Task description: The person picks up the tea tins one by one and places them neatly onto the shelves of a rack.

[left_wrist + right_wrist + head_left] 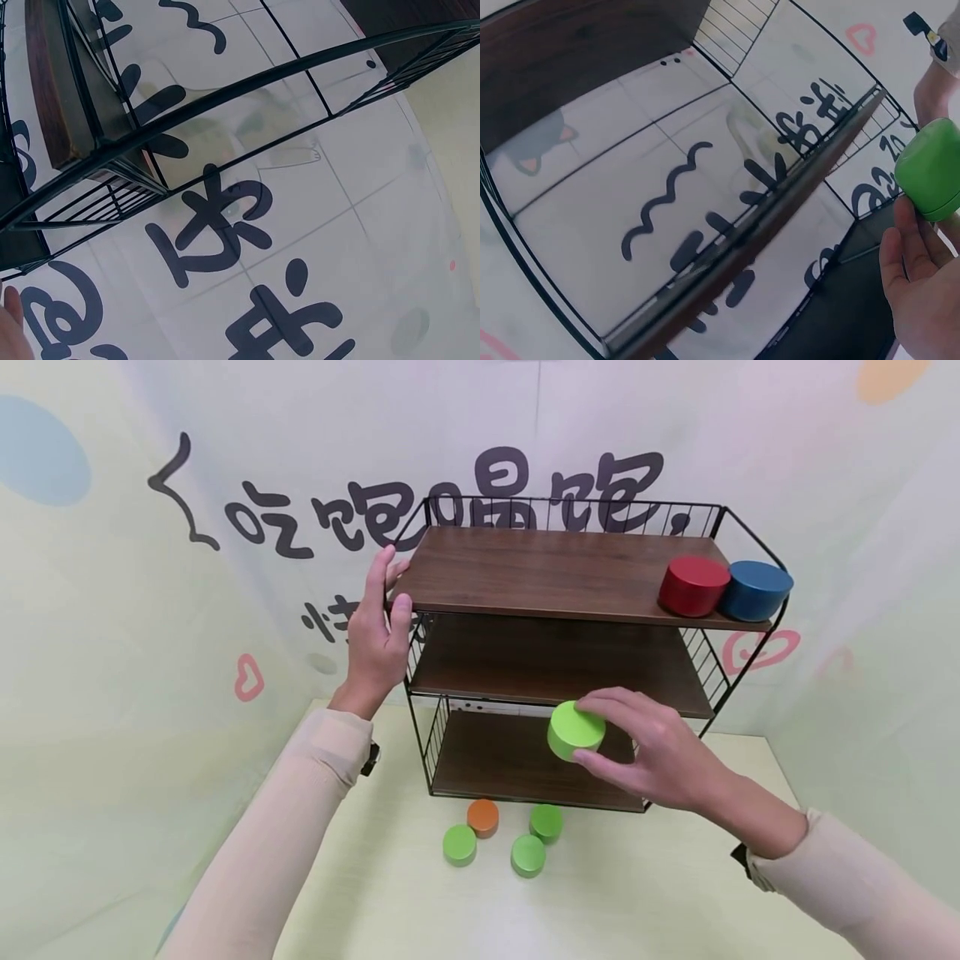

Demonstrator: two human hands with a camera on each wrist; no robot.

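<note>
My left hand [378, 635] holds the upper left side of a three-tier rack [555, 572] with brown wood-look boards and a black wire frame. Its thumb lies by the front edge and its fingers by the side wire. In the left wrist view only a bit of that hand [13, 330] shows. My right hand [660, 752] pinches a light green round tin [576, 732] between thumb and fingers, in front of the lower tiers. The right wrist view shows this green tin [932, 171] at the fingertips. A red tin [694, 587] and a blue tin [756, 591] touch on the top board's right end.
On the pale table [480, 918] before the rack are an orange tin [483, 818] and several green tins, one [460, 845] at the left, one [546, 823] behind another [528, 856]. A printed curtain [247, 410] hangs behind and at both sides.
</note>
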